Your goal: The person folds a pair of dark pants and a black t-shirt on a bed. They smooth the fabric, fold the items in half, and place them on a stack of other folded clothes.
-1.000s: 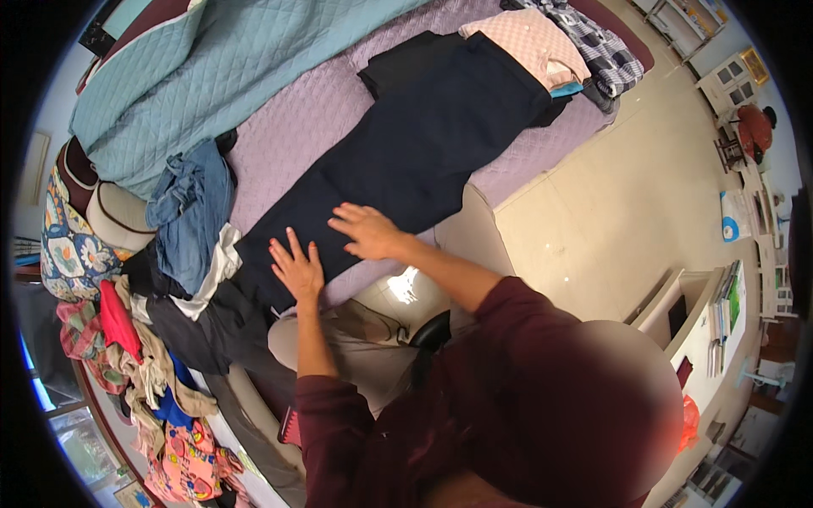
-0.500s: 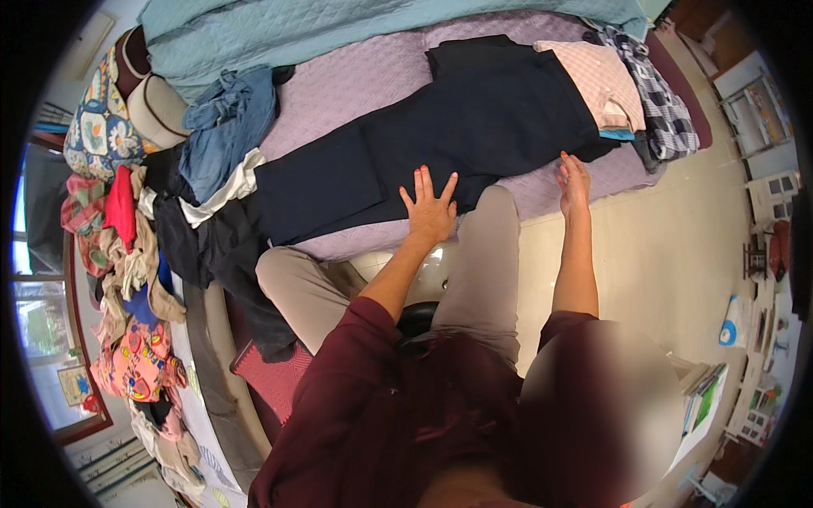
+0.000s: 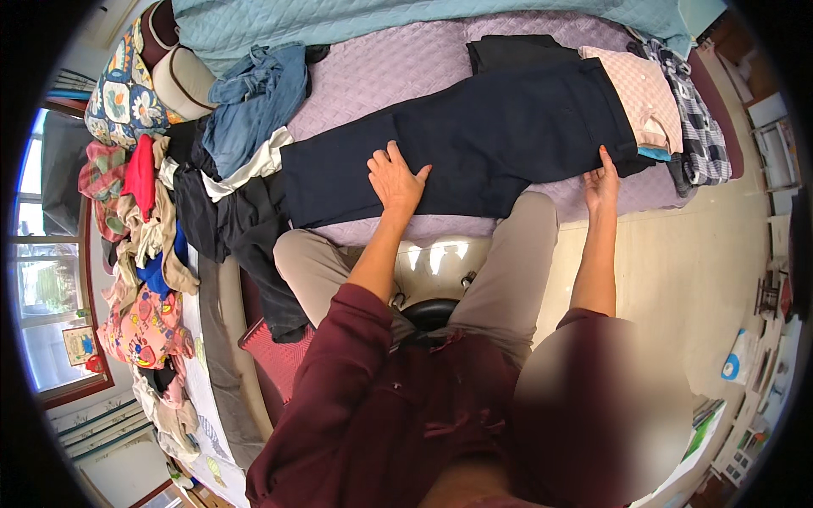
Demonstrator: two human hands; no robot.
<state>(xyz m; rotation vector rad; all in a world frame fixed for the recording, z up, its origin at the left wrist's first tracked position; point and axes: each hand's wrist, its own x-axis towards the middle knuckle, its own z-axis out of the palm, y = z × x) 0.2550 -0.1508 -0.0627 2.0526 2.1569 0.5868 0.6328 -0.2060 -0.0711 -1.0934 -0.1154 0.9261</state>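
While the left hand point(image 3: 398, 186) lies splayed on navy cloth trousers point(image 3: 478, 131), the right hand point(image 3: 602, 184), grip unclear, should steady their waistband point(image 3: 614, 106).

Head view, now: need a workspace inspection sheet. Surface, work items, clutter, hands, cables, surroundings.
Surface: purple quilted cover, partly hidden by clothing.
Work items: navy trousers laid out lengthwise, waistband at the right, beside a pink checked garment.
Clutter: denim garment, black garment and red garment piled loosely at the left; black-and-white checked garment at far right.
Hands: left hand on the trousers, fingers bent; right hand at the waistband's near corner. Grip unclear on both.
Cables: nothing seen.
Surroundings: pale shiny floor at right; window at left; patterned cushion at upper left.
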